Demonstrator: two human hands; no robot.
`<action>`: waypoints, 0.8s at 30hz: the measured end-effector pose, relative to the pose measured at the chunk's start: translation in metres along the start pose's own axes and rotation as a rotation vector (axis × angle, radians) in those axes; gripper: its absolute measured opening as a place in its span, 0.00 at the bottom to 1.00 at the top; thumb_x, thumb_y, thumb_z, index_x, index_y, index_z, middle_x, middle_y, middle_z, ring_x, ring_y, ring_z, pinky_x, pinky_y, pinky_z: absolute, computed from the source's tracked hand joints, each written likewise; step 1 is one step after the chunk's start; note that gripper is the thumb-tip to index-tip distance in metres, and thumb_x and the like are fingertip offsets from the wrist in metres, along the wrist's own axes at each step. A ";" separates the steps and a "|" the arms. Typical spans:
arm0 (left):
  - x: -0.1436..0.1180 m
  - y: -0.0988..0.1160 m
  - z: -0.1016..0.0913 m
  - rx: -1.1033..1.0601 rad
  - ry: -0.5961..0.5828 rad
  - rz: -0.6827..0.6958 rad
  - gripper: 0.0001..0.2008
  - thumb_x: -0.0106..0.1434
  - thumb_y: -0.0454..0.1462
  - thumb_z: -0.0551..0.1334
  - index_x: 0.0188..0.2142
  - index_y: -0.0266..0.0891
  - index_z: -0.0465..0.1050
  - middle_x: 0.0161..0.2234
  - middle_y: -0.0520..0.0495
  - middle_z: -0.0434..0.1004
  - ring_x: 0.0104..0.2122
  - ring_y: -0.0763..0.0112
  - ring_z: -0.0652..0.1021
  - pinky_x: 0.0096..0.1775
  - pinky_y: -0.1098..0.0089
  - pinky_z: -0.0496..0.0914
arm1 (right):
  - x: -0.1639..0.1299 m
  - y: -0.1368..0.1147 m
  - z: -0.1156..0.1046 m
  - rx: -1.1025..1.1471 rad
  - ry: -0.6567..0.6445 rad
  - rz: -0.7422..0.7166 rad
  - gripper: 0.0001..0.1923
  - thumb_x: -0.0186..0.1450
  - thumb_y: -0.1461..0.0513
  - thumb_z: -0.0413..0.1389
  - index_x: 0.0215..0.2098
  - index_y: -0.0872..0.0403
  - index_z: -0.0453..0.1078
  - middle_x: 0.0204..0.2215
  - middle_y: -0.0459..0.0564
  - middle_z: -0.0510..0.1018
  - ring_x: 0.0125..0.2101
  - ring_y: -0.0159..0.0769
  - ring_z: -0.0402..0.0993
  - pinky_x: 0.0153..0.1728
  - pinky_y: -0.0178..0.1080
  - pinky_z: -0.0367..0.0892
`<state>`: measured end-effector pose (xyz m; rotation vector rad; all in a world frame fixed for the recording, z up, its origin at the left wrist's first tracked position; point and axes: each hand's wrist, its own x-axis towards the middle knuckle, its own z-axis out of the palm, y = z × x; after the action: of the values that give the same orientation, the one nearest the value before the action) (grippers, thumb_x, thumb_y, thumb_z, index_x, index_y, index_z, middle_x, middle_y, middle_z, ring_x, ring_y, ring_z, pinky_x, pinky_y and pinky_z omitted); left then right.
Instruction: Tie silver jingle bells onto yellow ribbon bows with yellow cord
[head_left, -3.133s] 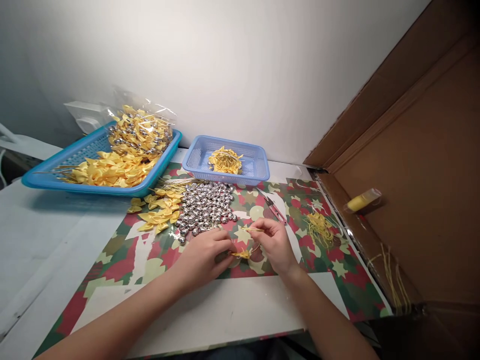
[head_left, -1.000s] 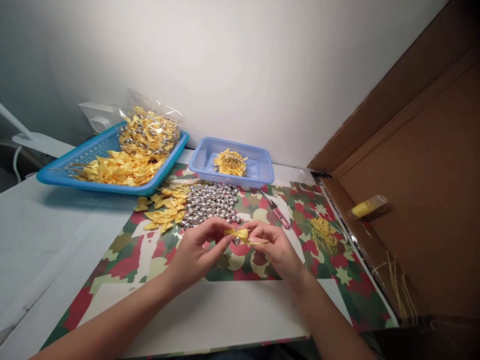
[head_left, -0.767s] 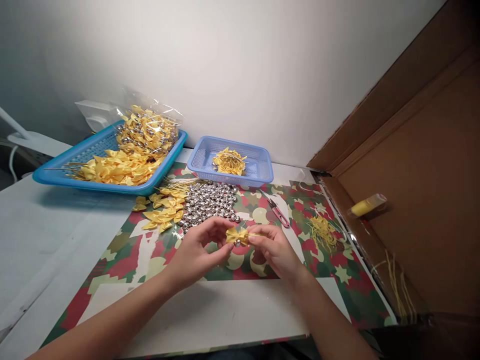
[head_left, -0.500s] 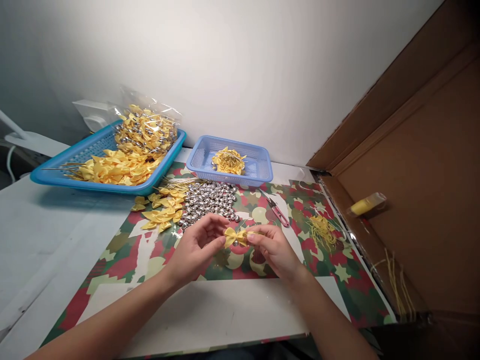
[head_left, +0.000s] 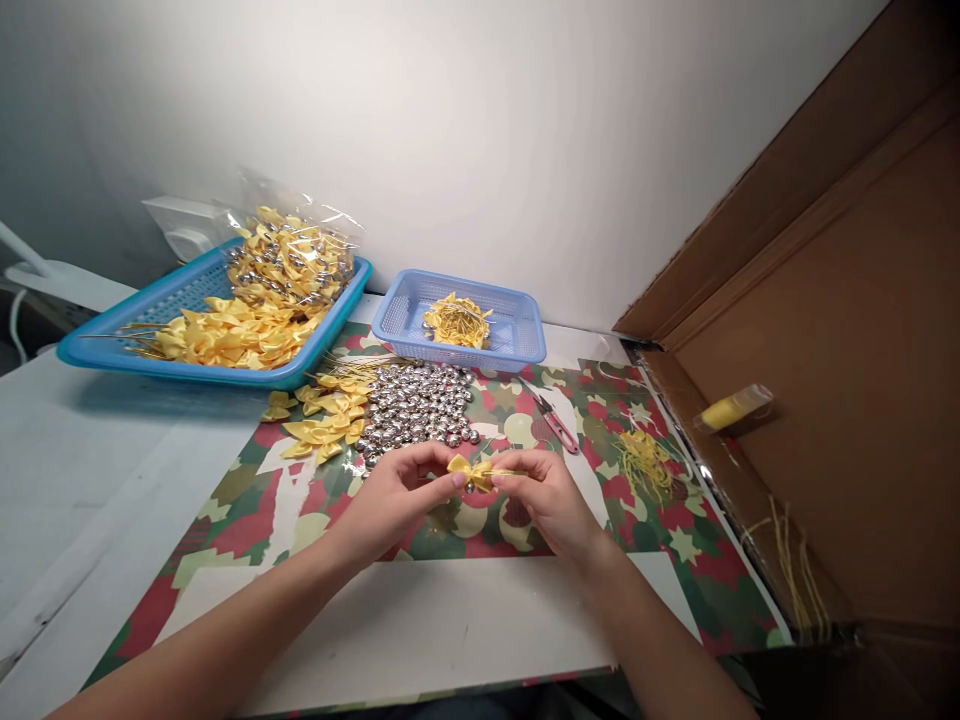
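A small yellow satin bow [head_left: 471,471] with a thin gold thread and a silver bell under it is pinched between both hands above the patterned mat [head_left: 247,500]. My left hand [head_left: 397,495] grips its left wing with thumb and fingers. My right hand [head_left: 547,495] holds the right side and the thread. Just behind the hands lies a heap of silver bells [head_left: 416,405], with loose yellow bows [head_left: 322,420] to its left.
A large blue tray [head_left: 112,340] at the back left holds yellow bows and a clear bag of finished ones [head_left: 292,260]. A small blue basket [head_left: 517,335] holds more pieces. Pink thread snips [head_left: 553,422], thread scraps [head_left: 641,460] and a cardboard box [head_left: 840,400] are on the right.
Both hands lifted the bow off the mat and brought it up between them. Over the last second they closed in slightly, with the bow staying pinched between them.
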<state>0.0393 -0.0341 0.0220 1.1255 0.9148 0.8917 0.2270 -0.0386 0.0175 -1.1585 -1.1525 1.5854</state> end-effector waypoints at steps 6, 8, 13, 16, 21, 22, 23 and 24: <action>-0.001 -0.001 0.000 -0.055 -0.067 -0.023 0.10 0.56 0.42 0.68 0.32 0.38 0.74 0.31 0.48 0.77 0.32 0.65 0.79 0.35 0.68 0.74 | 0.000 -0.004 0.003 0.020 -0.038 -0.037 0.07 0.53 0.57 0.65 0.24 0.53 0.77 0.28 0.47 0.79 0.31 0.35 0.74 0.34 0.37 0.69; -0.001 0.000 0.000 0.023 -0.037 0.060 0.09 0.58 0.42 0.66 0.30 0.38 0.75 0.31 0.47 0.75 0.32 0.67 0.78 0.34 0.69 0.73 | 0.000 -0.005 0.003 0.020 -0.061 -0.026 0.08 0.52 0.57 0.66 0.23 0.53 0.75 0.30 0.48 0.79 0.32 0.36 0.74 0.35 0.38 0.70; -0.001 -0.001 -0.003 0.213 0.019 0.234 0.07 0.60 0.40 0.64 0.31 0.38 0.77 0.33 0.46 0.75 0.34 0.67 0.75 0.35 0.71 0.71 | -0.002 -0.010 0.003 0.200 -0.181 0.045 0.09 0.54 0.58 0.64 0.23 0.54 0.72 0.45 0.50 0.77 0.47 0.41 0.72 0.45 0.40 0.68; -0.002 -0.003 -0.003 0.269 0.009 0.244 0.08 0.62 0.39 0.62 0.32 0.38 0.77 0.35 0.45 0.76 0.35 0.67 0.76 0.34 0.72 0.71 | -0.004 -0.012 0.005 0.342 -0.230 0.071 0.08 0.55 0.59 0.63 0.24 0.54 0.72 0.45 0.50 0.76 0.47 0.42 0.71 0.46 0.41 0.67; -0.002 -0.005 -0.002 0.340 -0.046 0.236 0.09 0.63 0.40 0.60 0.31 0.37 0.75 0.34 0.45 0.75 0.35 0.67 0.75 0.34 0.72 0.69 | -0.002 -0.008 0.011 0.467 -0.193 -0.019 0.08 0.58 0.59 0.61 0.24 0.54 0.71 0.30 0.48 0.72 0.39 0.37 0.70 0.38 0.36 0.66; -0.002 -0.006 -0.001 0.337 -0.064 0.214 0.10 0.64 0.40 0.59 0.31 0.37 0.74 0.34 0.45 0.75 0.34 0.68 0.74 0.33 0.72 0.69 | -0.001 -0.007 0.012 0.494 -0.182 -0.036 0.08 0.58 0.59 0.60 0.24 0.54 0.70 0.27 0.46 0.70 0.36 0.34 0.69 0.37 0.35 0.65; -0.003 -0.008 0.000 0.328 -0.082 0.180 0.10 0.64 0.41 0.59 0.31 0.37 0.74 0.32 0.46 0.75 0.32 0.69 0.74 0.32 0.72 0.68 | -0.001 -0.005 0.013 0.525 -0.167 -0.050 0.08 0.59 0.60 0.60 0.24 0.53 0.69 0.25 0.44 0.67 0.32 0.32 0.67 0.36 0.34 0.65; -0.003 -0.010 0.001 0.311 -0.100 0.138 0.11 0.64 0.41 0.58 0.31 0.37 0.73 0.31 0.47 0.74 0.30 0.70 0.73 0.30 0.73 0.67 | 0.000 -0.004 0.014 0.556 -0.151 -0.061 0.08 0.59 0.61 0.60 0.24 0.53 0.68 0.23 0.43 0.64 0.28 0.30 0.64 0.35 0.34 0.64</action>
<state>0.0404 -0.0393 0.0128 1.5021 0.9217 0.8138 0.2139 -0.0406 0.0235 -0.6423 -0.7501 1.8124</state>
